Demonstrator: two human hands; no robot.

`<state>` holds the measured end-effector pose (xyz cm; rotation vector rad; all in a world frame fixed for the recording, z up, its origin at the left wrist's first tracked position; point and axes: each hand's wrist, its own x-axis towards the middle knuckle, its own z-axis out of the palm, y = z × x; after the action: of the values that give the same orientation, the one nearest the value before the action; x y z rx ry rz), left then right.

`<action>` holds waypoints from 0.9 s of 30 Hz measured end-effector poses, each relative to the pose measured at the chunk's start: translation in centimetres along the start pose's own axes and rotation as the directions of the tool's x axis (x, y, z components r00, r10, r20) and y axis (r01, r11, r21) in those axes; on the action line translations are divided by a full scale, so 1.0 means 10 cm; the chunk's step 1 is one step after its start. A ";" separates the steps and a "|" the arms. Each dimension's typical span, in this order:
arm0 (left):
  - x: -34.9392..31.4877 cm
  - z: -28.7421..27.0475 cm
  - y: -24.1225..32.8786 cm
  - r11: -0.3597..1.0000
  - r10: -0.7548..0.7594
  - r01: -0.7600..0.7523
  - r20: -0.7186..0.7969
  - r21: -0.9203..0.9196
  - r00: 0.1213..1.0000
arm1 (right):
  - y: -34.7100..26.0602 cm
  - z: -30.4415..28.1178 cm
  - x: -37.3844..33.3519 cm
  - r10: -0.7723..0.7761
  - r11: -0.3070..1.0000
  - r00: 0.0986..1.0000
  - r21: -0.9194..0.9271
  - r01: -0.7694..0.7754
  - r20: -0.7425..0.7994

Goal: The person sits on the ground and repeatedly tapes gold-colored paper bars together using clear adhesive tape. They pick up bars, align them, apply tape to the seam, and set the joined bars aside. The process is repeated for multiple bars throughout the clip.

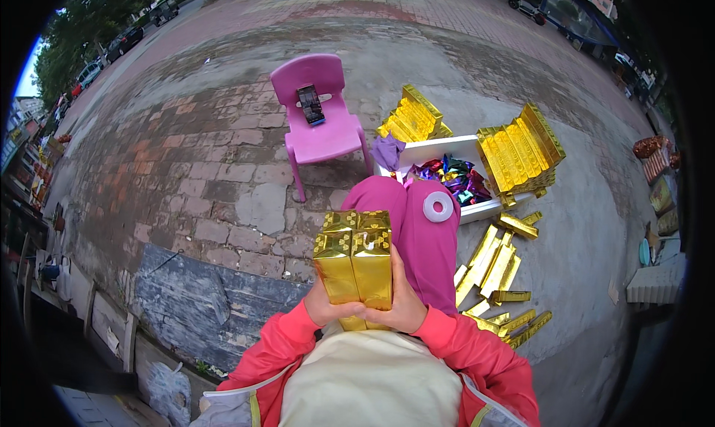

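Note:
Several shiny gold foil-covered bars [353,267] stand upright in one square bundle, pressed side by side in front of my chest. My left hand [326,305] wraps the bundle's left side and my right hand [399,299] its right side, with the fingers meeting across the near face. The bundle's lower end is partly hidden behind my hands. On my right knee, over pink trousers, lies a white ring like a tape roll [438,206].
A white box [477,212] holds crumpled coloured foil pieces [456,176]. Gold bars are stacked at its right [521,150] and behind it [411,117]. Loose gold bars [493,266] lie on the ground to my right. A phone [310,104] rests on a small pink chair [322,138] ahead.

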<state>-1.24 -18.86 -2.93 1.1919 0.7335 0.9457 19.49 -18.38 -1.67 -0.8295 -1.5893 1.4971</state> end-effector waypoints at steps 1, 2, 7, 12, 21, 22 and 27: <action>0.03 0.01 0.00 0.999 0.027 -0.027 -0.009 0.019 1.000 | 0.00 -0.02 0.01 -0.011 1.000 1.000 -0.011 0.011 -0.001; 0.08 0.02 0.01 0.998 0.052 -0.052 -0.015 0.040 0.999 | 0.01 -0.04 0.03 -0.021 1.000 1.000 -0.021 0.021 -0.005; 0.44 0.09 0.00 0.996 0.086 -0.086 -0.013 0.008 0.996 | 0.02 -0.37 0.13 -0.042 0.997 0.999 -0.066 0.040 -0.028; 0.59 0.19 -0.17 0.965 0.157 -0.177 0.117 0.191 0.981 | 0.13 -0.68 -0.04 -0.059 0.892 0.998 -0.447 0.064 0.025; 0.38 0.28 -0.44 0.900 0.187 -0.233 0.157 0.368 0.970 | 0.33 -0.60 -0.38 0.059 0.899 0.998 -0.435 -0.048 0.012; 0.40 0.28 -0.44 0.876 0.222 -0.272 0.168 0.398 0.960 | 0.31 -0.62 -0.37 0.063 0.877 0.997 -0.479 -0.034 0.045; 0.43 0.29 -0.45 0.919 0.188 -0.219 0.125 0.328 0.974 | -0.01 -0.79 -0.31 0.057 0.784 0.985 -0.619 0.056 0.161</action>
<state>4.15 -16.68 -6.54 1.6319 0.7271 0.9512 27.90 -17.27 -1.92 -1.0743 -2.2724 1.0489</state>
